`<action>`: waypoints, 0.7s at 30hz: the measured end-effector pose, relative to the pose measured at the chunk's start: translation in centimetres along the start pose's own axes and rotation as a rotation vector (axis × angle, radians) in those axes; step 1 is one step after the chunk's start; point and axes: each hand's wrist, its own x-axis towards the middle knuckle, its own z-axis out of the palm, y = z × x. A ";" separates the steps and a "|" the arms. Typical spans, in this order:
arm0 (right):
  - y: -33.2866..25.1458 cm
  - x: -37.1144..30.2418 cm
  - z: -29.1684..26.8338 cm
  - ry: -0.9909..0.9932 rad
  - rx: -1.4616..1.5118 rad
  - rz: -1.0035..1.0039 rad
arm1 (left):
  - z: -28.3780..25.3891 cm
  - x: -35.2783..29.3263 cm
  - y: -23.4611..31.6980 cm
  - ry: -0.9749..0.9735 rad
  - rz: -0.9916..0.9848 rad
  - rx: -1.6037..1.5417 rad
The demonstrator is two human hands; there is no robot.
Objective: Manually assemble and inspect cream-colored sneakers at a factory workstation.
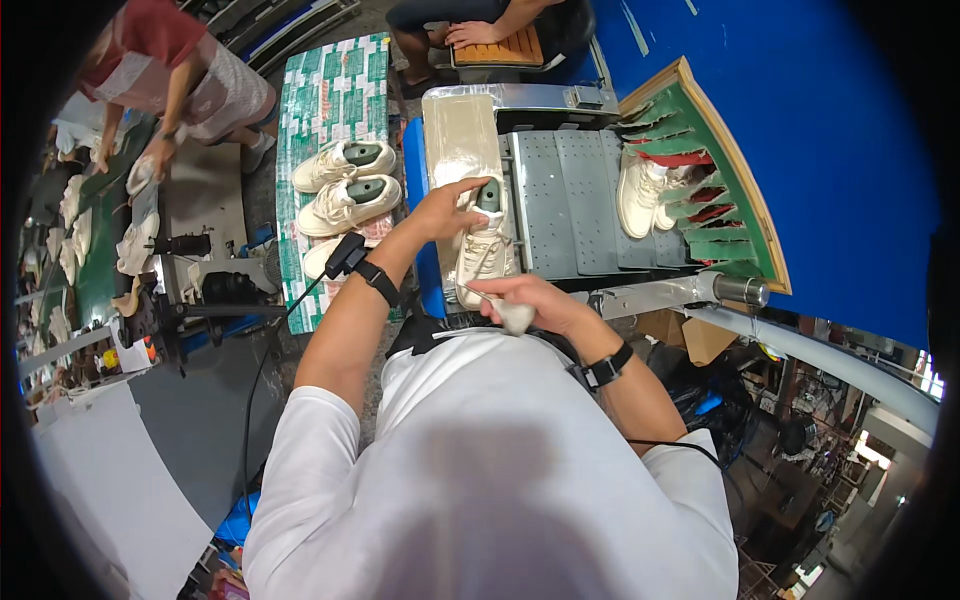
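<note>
A cream lace-up sneaker point(481, 262) lies in front of me on a beige-covered ledge point(460, 135), its toe toward my body. A dark green shoe last point(489, 194) fills its opening. My left hand point(447, 212) is closed around the heel end, thumb by the tongue and fingers at the last. Over the toe and lower laces, my right hand point(537, 297) grips a thin metal pick point(478, 291) with a rounded whitish handle. Its tip meets the shoe's front; whether it presses in, I cannot tell.
Left, cream sneakers with green lasts point(348, 205) lie on a green-and-white patterned surface point(335, 95). Right, a slatted metal conveyor point(570, 200) carries sneakers point(640, 195) at a green strip curtain point(735, 180). A co-worker point(180, 90) handles shoes far left; another person point(475, 30) sits ahead.
</note>
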 end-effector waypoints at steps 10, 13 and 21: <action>1.2 1.4 0.1 0.694 -1.600 -0.457 | 1.8 0.6 1.3 0.004 -0.136 -0.070; 1.3 1.6 0.3 0.682 -1.714 -0.484 | 2.7 0.5 0.0 0.084 -0.091 -0.049; 1.1 1.3 0.3 0.695 -1.832 -0.473 | 3.7 0.3 0.5 0.178 0.002 0.000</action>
